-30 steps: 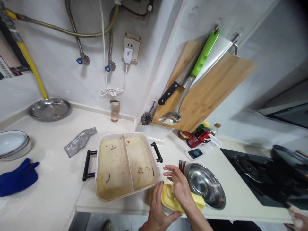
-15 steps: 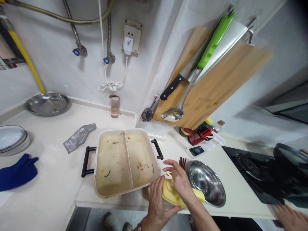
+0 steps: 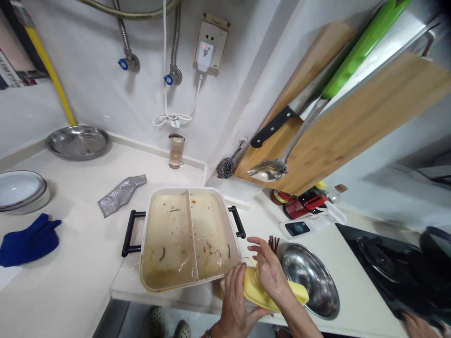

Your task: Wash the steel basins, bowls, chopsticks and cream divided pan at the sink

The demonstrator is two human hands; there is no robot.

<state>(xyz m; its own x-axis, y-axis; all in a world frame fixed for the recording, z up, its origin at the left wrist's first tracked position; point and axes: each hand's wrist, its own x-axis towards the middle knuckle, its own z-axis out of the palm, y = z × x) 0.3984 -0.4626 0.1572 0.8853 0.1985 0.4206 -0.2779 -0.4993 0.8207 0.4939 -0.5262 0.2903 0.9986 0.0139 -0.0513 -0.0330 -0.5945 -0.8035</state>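
My left hand [image 3: 234,298] is wrapped round a yellow bottle [image 3: 262,291], held tilted at the counter's front edge. Over its top rests the palm of my right hand [image 3: 269,267], with the fingers stretched out and apart. A small yellow spout and a thin pale strand show between the hands, pointing towards a white pan [image 3: 145,234]. A divider splits that pan into two compartments; both hold cloudy liquid with food scraps. Black handles stick out on either side. Right of my hands lies a steel bowl [image 3: 329,286], partly behind the bottle.
A silver cloth [image 3: 121,195], blue glove [image 3: 30,239], stacked bowls [image 3: 21,190] and steel plate [image 3: 79,143] lie left. A cutting board [image 3: 338,131], knife and green-handled spoon hang on the right. A phone [image 3: 297,228] lies before jars. Another person's hand [image 3: 417,324] is near the black hob [image 3: 380,263].
The view has shifted, so most things stand slightly further right in the picture. Scraps in the pan's liquid have drifted a little. Both hands keep their place on the yellow bottle.
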